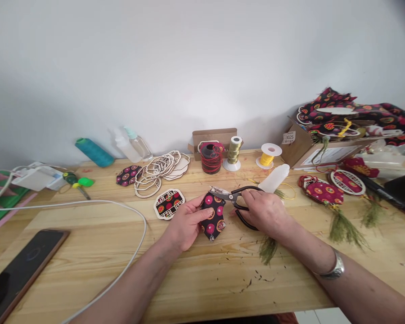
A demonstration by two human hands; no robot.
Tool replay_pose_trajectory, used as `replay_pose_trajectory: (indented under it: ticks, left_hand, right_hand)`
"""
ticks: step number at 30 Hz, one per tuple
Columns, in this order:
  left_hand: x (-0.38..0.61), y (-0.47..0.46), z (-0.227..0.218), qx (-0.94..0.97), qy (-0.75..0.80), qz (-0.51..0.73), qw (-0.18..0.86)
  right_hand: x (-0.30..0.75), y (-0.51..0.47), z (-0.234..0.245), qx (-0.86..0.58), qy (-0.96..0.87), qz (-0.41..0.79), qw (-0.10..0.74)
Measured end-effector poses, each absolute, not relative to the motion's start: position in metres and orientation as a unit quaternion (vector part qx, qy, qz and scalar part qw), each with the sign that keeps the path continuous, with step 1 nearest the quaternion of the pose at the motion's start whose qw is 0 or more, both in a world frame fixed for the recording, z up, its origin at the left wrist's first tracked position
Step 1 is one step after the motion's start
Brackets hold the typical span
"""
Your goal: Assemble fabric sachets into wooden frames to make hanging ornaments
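My left hand grips a piece of dark patterned fabric with pink and orange round motifs, thumb on top. In my right hand is a pair of black-handled scissors, with fingers through the loops. The blades lie at the fabric's upper edge, where a pale frayed bit shows. Just left of my left hand lies a lattice-framed fabric ornament. A green tassel sticks out below my right hand, and a white squeeze bottle lies behind it.
Several wooden cut-out frames are piled behind my hands. Spools of red cord, gold thread and yellow cord stand at the back. A cardboard box holds fabric at right. A phone and a white cable lie left.
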State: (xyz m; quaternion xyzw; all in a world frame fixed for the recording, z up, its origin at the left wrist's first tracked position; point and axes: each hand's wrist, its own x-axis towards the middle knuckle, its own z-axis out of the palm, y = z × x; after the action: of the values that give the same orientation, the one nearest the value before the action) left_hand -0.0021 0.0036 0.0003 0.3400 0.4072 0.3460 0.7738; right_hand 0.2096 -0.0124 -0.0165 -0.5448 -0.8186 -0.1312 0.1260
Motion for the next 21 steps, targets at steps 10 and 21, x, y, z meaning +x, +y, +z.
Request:
replay_pose_trajectory:
  ticks: [10, 21]
  left_hand:
    - [-0.0015, 0.0033, 0.0006, 0.334, 0.404, 0.347, 0.778]
    - [-0.0019, 0.0041, -0.0012, 0.325, 0.411, 0.348, 0.777]
  right_hand:
    - [0.2081, -0.0121, -0.0157, -0.549, -0.824, -0.105, 0.098]
    - [0.2094, -0.0115, -0.0158, -0.563, -0.821, -0.037, 0.09]
